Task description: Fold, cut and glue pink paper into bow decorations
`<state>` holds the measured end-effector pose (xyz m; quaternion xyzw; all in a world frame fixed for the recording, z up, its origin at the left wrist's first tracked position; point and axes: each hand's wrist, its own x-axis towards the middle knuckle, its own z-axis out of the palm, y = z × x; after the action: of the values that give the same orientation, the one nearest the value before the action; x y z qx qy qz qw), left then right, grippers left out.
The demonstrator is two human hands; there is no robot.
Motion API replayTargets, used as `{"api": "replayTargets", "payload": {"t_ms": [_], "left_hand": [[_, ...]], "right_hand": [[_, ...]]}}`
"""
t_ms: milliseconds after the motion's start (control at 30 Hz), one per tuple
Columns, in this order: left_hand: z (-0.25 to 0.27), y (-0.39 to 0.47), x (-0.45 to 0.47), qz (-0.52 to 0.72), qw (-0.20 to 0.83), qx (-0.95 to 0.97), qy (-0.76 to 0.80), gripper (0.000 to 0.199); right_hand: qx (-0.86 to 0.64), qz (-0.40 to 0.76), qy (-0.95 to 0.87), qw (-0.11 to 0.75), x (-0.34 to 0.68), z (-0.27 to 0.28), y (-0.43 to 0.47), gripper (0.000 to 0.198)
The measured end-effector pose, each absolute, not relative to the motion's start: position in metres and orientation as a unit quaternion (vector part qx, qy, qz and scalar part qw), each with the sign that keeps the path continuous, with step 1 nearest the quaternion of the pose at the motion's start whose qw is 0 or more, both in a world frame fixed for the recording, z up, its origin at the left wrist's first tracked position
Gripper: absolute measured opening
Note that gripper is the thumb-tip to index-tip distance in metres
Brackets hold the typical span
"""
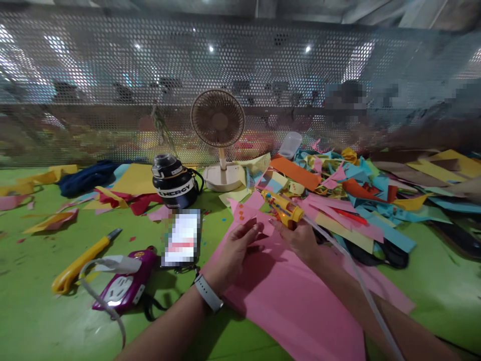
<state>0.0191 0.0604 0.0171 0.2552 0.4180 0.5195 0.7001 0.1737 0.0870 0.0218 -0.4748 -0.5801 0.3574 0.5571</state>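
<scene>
My right hand (298, 240) grips a yellow glue gun (283, 208), its nozzle pointing up and to the left. A long whitish cord or glue stick (349, 260) trails from its back end along my forearm. Below both hands spreads a large pink paper sheet (296, 301). Small orange pieces (241, 211) sit in a row near the sheet's upper left corner. My left hand (238, 248), with a watch (208, 292) on the wrist, hovers over the sheet just below them. Its thumb and fingertips are pinched together; what lies between them is too small to make out.
Left of the sheet are a phone (183, 238), a purple power bank (130, 281) with cable and a yellow cutter knife (86, 260). Behind stand a black bottle (173, 183) and a fan (218, 120). Coloured paper scraps (361, 180) pile up at right, before a perforated metal panel (263, 65).
</scene>
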Motion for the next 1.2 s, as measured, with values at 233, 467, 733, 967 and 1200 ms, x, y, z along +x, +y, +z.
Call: {"api": "replayTargets", "payload": {"t_ms": [233, 467, 733, 967, 1200], "left_hand": [[0.014, 0.065, 0.015, 0.568, 0.66, 0.272, 0.41, 0.043], [0.011, 0.07, 0.013, 0.572, 0.639, 0.322, 0.401, 0.033], [0.01, 0.071, 0.013, 0.576, 0.628, 0.33, 0.406, 0.037], [0.006, 0.071, 0.013, 0.572, 0.633, 0.337, 0.399, 0.041], [0.006, 0.071, 0.012, 0.572, 0.625, 0.348, 0.4, 0.041]], "right_hand": [[-0.501, 0.324, -0.552, 0.582, 0.19, 0.048, 0.09, 0.046], [-0.535, 0.354, -0.597, 0.482, 0.198, 0.046, 0.072, 0.039], [-0.518, 0.325, -0.664, 0.43, 0.19, 0.038, 0.054, 0.02], [-0.445, 0.164, -0.806, 0.355, 0.21, 0.019, 0.056, 0.027], [-0.388, -0.005, -0.881, 0.271, 0.223, 0.002, 0.057, 0.044]]}}
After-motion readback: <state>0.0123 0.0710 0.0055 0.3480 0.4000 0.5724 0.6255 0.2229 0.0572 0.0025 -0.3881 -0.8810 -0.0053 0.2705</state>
